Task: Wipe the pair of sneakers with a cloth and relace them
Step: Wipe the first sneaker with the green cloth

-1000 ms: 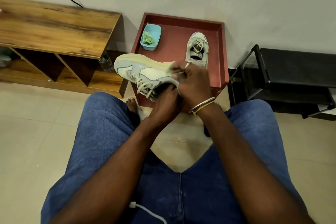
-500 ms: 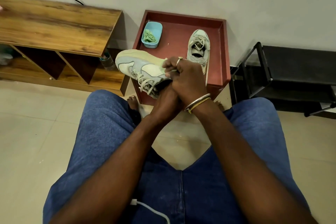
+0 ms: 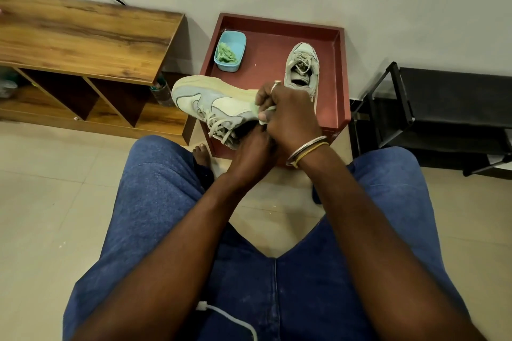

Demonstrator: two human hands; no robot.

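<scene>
Red surface [image 3: 263,36]: over near edge, left hand [image 3: 249,155] grips sneaker [image 3: 210,102], right hand [image 3: 291,116] pinches cloth [image 3: 264,115]. Loose laces [image 3: 219,126] may snag; sneaker falls.

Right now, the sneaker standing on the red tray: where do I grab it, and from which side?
Pinch the collar of the tray sneaker from above. It stands sole-down on the red tray, mouth open upward, toe toward the wall; its heel end is partly hidden behind the right hand, so come straight down.
</scene>
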